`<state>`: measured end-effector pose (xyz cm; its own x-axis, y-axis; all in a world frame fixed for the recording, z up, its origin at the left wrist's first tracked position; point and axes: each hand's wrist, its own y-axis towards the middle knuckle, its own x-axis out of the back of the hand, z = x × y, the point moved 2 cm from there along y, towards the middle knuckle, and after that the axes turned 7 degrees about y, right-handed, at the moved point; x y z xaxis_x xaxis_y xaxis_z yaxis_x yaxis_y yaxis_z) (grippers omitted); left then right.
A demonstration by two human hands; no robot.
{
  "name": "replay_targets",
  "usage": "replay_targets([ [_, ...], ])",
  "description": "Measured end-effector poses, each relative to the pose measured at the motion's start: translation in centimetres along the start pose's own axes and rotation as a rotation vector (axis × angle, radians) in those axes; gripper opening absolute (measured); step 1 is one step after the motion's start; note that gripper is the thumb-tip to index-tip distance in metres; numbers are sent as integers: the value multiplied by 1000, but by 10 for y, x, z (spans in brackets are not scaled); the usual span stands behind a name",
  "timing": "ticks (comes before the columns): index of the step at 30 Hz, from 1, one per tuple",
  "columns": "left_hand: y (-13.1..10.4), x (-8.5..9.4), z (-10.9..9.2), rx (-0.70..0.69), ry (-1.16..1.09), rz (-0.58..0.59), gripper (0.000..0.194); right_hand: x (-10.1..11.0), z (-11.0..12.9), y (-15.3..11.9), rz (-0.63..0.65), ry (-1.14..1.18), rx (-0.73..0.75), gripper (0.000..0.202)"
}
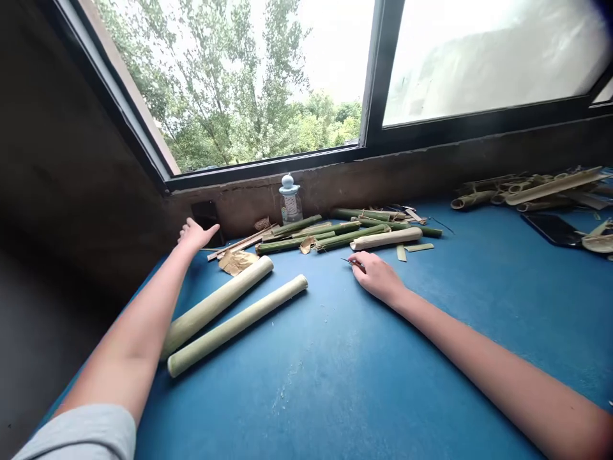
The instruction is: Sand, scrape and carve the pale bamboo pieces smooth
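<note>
My left hand [198, 234] reaches to the far left with fingers spread, in front of a dark phone-like slab [207, 214] leaning against the wall; I cannot tell whether they touch. My right hand [376, 276] rests on the blue table [325, 370], its fingers closed round a small knife [358, 266] with a reddish-brown handle and a thin dark tip pointing left. Between my arms lie a thick peeled bamboo tube [223, 303] and a thinner peeled bamboo tube [239, 324], side by side and slanting. A dry brown husk [237, 261] sits beyond them.
Several green bamboo pieces [352, 238] lie along the back with a pale split piece [385, 239]. Behind them stands a clear bottle with a light-blue top [290, 201]. At the right are a bamboo pile [541, 190] and a black phone [550, 229]. An open window borders the back.
</note>
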<state>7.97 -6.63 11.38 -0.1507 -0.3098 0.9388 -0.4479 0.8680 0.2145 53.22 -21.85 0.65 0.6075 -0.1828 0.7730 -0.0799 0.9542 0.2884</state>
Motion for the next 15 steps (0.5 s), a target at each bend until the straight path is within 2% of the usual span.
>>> replay_targets([
  [5, 32, -24, -4, 57, -37, -12, 101, 0, -1, 1, -3, 12, 3, 27],
  [11, 47, -31, -11, 117, -36, -25, 109, 0, 0, 2, 4, 21, -8, 26],
  [15, 48, -30, 1, 52, -71, 56, 110, 0, -1, 3, 15, 32, -21, 26],
])
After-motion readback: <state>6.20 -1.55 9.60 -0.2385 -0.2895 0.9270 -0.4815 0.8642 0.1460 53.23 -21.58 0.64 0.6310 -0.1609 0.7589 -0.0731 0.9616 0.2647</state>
